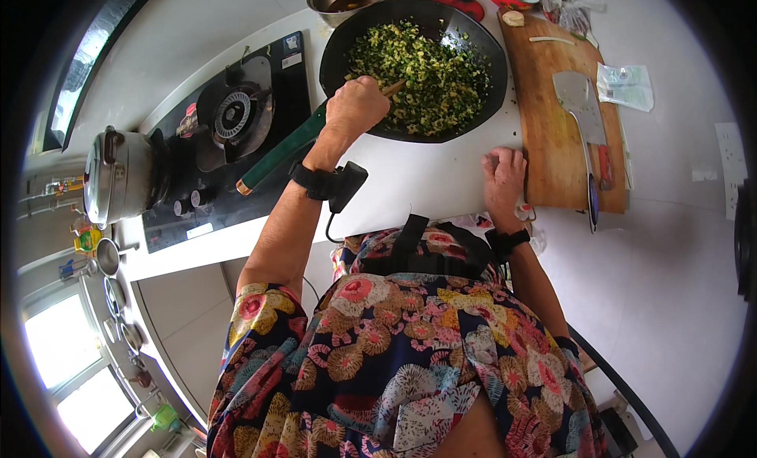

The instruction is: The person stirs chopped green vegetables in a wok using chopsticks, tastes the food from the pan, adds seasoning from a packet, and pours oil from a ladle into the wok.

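My left hand point(358, 106) is closed around wooden chopsticks point(394, 88), whose tips reach into a finely chopped mix of green and yellow food point(440, 74). This mix fills much of a black wok point(494, 100) standing on the white counter point(414, 174). The wok's green handle point(284, 147) runs out beneath my left wrist, over the hob. My right hand point(504, 177), fingers curled with nothing visible in them, rests on the counter against the near left side of a wooden cutting board point(544, 168).
A spatula point(582, 127) and a cleaver point(597, 118) lie on the board. A gas hob point(236, 115) is at left, with a metal pot point(121, 177) on it. Behind the wok stand a steel pan point(331, 14) and a red-rimmed bowl point(502, 0). A plastic packet point(626, 85) lies right of the board.
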Demonstrator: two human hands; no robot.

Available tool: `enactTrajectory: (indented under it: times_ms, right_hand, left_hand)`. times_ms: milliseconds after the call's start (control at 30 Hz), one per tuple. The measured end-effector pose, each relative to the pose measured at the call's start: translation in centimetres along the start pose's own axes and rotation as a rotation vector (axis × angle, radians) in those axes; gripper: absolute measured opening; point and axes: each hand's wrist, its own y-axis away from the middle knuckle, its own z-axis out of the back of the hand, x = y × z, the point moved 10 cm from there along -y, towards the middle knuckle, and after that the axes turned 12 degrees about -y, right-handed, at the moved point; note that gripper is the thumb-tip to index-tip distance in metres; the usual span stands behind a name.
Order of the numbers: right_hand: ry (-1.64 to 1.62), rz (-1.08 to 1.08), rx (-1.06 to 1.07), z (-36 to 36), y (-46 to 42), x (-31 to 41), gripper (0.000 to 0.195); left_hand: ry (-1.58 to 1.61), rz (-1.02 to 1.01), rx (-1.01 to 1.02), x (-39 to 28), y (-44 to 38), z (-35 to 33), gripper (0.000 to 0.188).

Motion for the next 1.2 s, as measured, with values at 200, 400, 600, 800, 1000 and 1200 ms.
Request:
enactTrajectory:
  times_ms: [200, 400, 600, 800, 1000, 1200]
  right_hand:
    - [0.007, -0.008, 0.011, 0.0, 0.0, 0.2, 0.022]
    - [0.012, -0.019, 0.021, 0.1, -0.1, 0.4, 0.022]
    - [0.017, -0.029, 0.017, 0.0, -0.1, 0.3, 0.022]
    - [0.026, -0.032, 0.013, 0.0, 0.0, 0.3, 0.021]
    - [0.038, -0.011, -0.002, 0.2, -0.1, 0.6, 0.022]
    - [0.045, -0.030, 0.003, 0.1, -0.1, 0.6, 0.022]
  left_hand:
    - [0.239, 0.031, 0.143, 2.3, -1.2, -2.9, 0.025]
    - [0.452, 0.053, 0.133, 2.6, -0.8, -2.0, 0.026]
    - [0.479, -0.045, 0.260, 2.7, -0.7, -2.7, 0.025]
    - [0.386, 0.075, 0.271, 2.9, 0.3, -1.3, 0.025]
    - [0.436, 0.109, 0.272, 3.1, 1.8, -0.6, 0.024]
    - [0.363, -0.026, 0.306, 1.7, 1.5, -0.9, 0.019]
